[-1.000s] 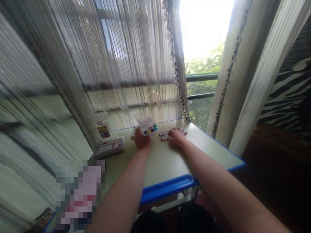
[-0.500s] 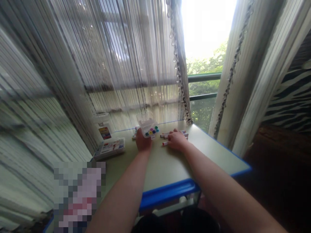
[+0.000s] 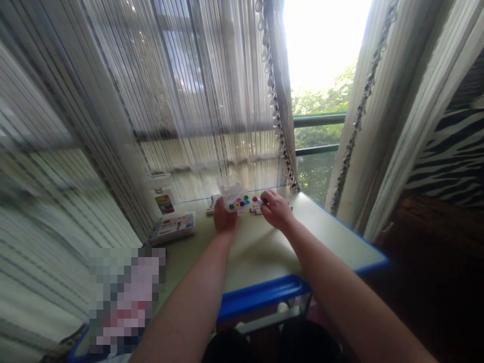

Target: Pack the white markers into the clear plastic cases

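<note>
My left hand [image 3: 224, 218] is closed around a clear plastic marker box [image 3: 232, 192], tilted so its inside faces me. Several markers stand in it, their coloured round ends [image 3: 239, 203] showing green, yellow, purple and blue. Just right of the box, my right hand [image 3: 276, 207] pinches a marker with a red end [image 3: 255, 199], held above the table. Below and behind that hand lie more white markers [image 3: 257, 209], partly hidden by it. Another group of markers [image 3: 210, 212] rests left of the box, partly behind my left hand.
A flat clear case with a printed sheet [image 3: 174, 225] lies at the table's left. Behind it stands a clear container with a coloured label [image 3: 164, 204]. The pale table [image 3: 264, 257] has a blue edge, and string curtains [image 3: 196, 101] hang along its back.
My right hand has lifted a red-ended marker off the table and turned it toward the box. The box in my left hand has shifted slightly right.
</note>
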`<state>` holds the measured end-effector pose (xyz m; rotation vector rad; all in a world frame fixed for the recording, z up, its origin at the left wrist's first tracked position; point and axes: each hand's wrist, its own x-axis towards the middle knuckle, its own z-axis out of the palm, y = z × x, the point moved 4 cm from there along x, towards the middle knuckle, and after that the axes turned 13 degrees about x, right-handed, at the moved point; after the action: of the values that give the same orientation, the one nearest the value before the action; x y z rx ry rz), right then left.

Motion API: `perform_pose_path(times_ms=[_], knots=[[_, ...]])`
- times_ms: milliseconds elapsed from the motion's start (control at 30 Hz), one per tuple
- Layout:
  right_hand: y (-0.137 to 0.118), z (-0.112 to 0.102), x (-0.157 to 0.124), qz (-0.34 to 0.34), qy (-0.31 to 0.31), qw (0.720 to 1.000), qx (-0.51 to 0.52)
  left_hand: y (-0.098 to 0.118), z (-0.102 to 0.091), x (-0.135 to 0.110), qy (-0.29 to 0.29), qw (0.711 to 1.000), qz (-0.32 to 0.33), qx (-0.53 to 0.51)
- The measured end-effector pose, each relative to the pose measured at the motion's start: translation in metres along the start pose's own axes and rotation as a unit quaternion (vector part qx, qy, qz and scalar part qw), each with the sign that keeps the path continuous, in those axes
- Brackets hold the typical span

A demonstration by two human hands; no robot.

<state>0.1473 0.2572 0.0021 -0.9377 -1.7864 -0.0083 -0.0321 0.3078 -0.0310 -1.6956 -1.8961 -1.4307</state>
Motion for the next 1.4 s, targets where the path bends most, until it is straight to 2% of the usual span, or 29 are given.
perform_pose_path(times_ms=[67, 167, 267, 333, 600, 700, 833, 1000, 1200, 1300, 1400], knots=[[0.001, -0.003, 0.0, -0.007, 0.045, 0.999, 0.031, 0.001, -0.001, -0.001, -0.002, 1.0, 0.0, -0.007], [0.003, -0.008, -0.001, -0.061, 0.136, 0.987, 0.066, 0.001, -0.002, -0.002, -0.007, 1.0, -0.004, -0.011], [0.004, -0.013, -0.004, -0.113, 0.228, 0.965, 0.063, 0.001, -0.001, -0.001, -0.015, 1.0, -0.002, -0.016], [0.0, -0.015, -0.005, -0.14, 0.254, 0.956, 0.045, 0.001, 0.0, -0.001, -0.017, 1.0, 0.006, -0.024], [-0.046, -0.018, -0.018, -0.214, 0.218, 0.948, 0.088, 0.002, -0.002, -0.004, -0.006, 1.0, 0.022, -0.022], [-0.055, -0.013, -0.021, -0.22, 0.202, 0.946, 0.129, 0.005, -0.001, -0.005, -0.002, 0.999, 0.032, -0.028], [-0.05, -0.005, -0.02, -0.198, 0.183, 0.95, 0.16, 0.006, 0.001, -0.005, 0.004, 0.997, 0.058, -0.041], [-0.041, 0.002, -0.018, -0.153, 0.17, 0.964, 0.138, 0.004, 0.001, -0.004, 0.012, 0.998, 0.055, -0.022], [-0.04, 0.011, -0.017, -0.115, 0.109, 0.979, 0.124, 0.007, -0.001, -0.004, 0.0, 0.998, 0.065, -0.012], [-0.038, 0.017, -0.017, -0.106, 0.079, 0.98, 0.15, 0.01, -0.001, -0.006, -0.005, 0.995, 0.094, -0.023], [-0.037, 0.019, -0.018, -0.111, 0.087, 0.976, 0.168, 0.012, -0.001, -0.007, -0.009, 0.993, 0.107, -0.041]])
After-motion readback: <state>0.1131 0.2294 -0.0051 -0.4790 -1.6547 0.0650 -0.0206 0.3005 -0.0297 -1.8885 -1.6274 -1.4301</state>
